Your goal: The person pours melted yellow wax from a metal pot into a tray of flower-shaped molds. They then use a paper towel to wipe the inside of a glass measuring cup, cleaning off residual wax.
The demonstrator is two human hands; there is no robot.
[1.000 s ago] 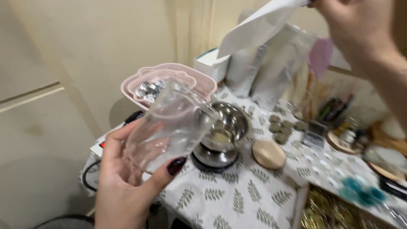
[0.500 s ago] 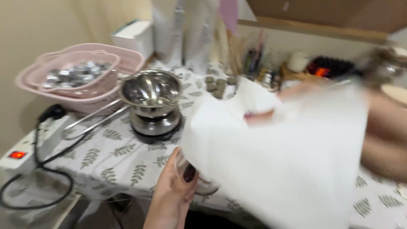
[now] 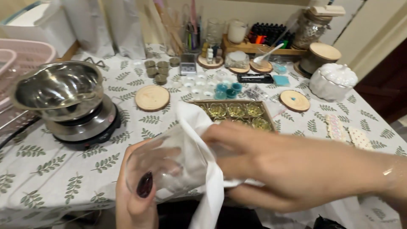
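A clear, glossy glass (image 3: 163, 167) is showing through the soft matt white cloth (image 3: 199, 140) pressed into it, a dark, glossy-nailed left hand (image 3: 135, 195) and a right hand (image 3: 280, 169) gripping both. Behind the glass, a polished steel bowl (image 3: 59, 91) is gleaming on a brushed metal hotplate (image 3: 85, 125). A matt woven tablecloth (image 3: 51, 169), leaf-printed, is covering the table. Beyond the glass, raw matt wood coasters (image 3: 151, 98) are lying beside a tray of shiny amber glass cups (image 3: 235, 111) and a glossy white ceramic jar (image 3: 333, 81).
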